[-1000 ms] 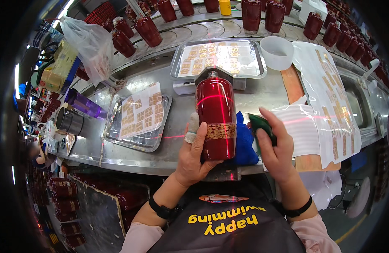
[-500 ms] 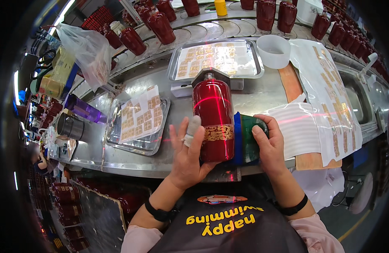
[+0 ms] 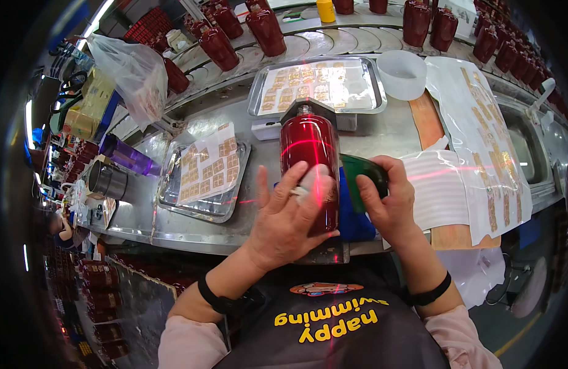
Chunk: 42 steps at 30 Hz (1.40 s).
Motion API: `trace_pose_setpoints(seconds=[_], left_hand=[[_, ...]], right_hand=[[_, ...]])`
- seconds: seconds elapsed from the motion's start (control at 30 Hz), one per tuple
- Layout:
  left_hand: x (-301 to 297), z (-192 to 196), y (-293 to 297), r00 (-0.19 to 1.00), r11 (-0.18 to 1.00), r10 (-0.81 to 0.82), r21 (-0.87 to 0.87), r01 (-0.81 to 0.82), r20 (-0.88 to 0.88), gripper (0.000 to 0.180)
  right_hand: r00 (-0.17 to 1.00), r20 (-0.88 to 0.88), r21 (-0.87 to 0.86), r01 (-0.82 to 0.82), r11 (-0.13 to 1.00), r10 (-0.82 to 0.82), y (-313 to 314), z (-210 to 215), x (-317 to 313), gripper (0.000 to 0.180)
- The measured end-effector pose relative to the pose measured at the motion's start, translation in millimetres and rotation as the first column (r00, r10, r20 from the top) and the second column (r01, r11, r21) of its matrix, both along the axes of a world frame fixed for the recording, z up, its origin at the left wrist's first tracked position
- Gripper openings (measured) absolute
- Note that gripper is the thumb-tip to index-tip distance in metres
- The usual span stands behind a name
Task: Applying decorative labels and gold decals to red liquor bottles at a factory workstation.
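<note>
A dark red glossy bottle lies in a dark holder, its neck pointing away from me. Red light lines cross it. My left hand rests over its lower part with fingers spread, hiding most of a gold patterned band; one finger wears a white cover. To the right of the bottle, my right hand grips a flat green scraper-like piece between thumb and fingers, its edge tilted beside the bottle. A blue cloth-like thing lies under that hand, against the bottle's right side.
Behind the bottle sits a metal tray with gold stickers. Another tray with a sticker sheet is at left, near a purple tumbler. Sticker sheets and a white tub stand right. Red bottles line a far conveyor.
My left hand has moved right, from the bottle's left side onto its front, covering the gold band. My right hand has tilted the green piece more edge-on. The conveyor bottles have shifted right.
</note>
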<state>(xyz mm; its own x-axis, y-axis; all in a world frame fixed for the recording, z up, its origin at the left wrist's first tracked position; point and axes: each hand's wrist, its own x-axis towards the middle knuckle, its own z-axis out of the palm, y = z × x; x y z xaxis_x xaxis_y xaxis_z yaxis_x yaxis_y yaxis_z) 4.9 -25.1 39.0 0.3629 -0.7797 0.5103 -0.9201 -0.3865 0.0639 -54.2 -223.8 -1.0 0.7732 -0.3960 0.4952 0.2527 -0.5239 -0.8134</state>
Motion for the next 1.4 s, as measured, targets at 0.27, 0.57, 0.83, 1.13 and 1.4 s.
trace_pose_setpoints(seconds=[0.27, 0.57, 0.83, 1.13, 1.4], left_hand=[[-1, -23, 7, 0.998, 0.98, 0.008, -0.196, -0.022, -0.07, 0.101], [-5, -42, 27, 0.985, 0.964, 0.075, -0.242, -0.112, -0.155, 0.093], [-10, -43, 29, 0.984, 0.965, 0.105, -0.225, -0.136, -0.144, 0.09], [-22, -25, 20, 0.987, 0.986, 0.155, -0.067, -0.152, 0.046, 0.066], [-17, -56, 33, 0.966, 0.909, 0.118, -0.368, -0.198, -0.228, 0.069]], right_hand=[[0.831, 0.004, -0.105, -0.552, 0.827, 0.556, -12, 39, -3, 0.025], [0.719, -0.035, -0.031, -0.695, 0.719, 0.694, -12, 37, 6, 0.023], [0.681, -0.003, -0.3, -0.699, 0.649, 0.732, 0, 48, -5, 0.019], [0.938, 0.192, -0.402, -0.192, 0.895, 0.288, -7, 29, 6, 0.038], [0.751, -0.049, -0.347, -0.631, 0.693, 0.659, -2, 47, -11, 0.032]])
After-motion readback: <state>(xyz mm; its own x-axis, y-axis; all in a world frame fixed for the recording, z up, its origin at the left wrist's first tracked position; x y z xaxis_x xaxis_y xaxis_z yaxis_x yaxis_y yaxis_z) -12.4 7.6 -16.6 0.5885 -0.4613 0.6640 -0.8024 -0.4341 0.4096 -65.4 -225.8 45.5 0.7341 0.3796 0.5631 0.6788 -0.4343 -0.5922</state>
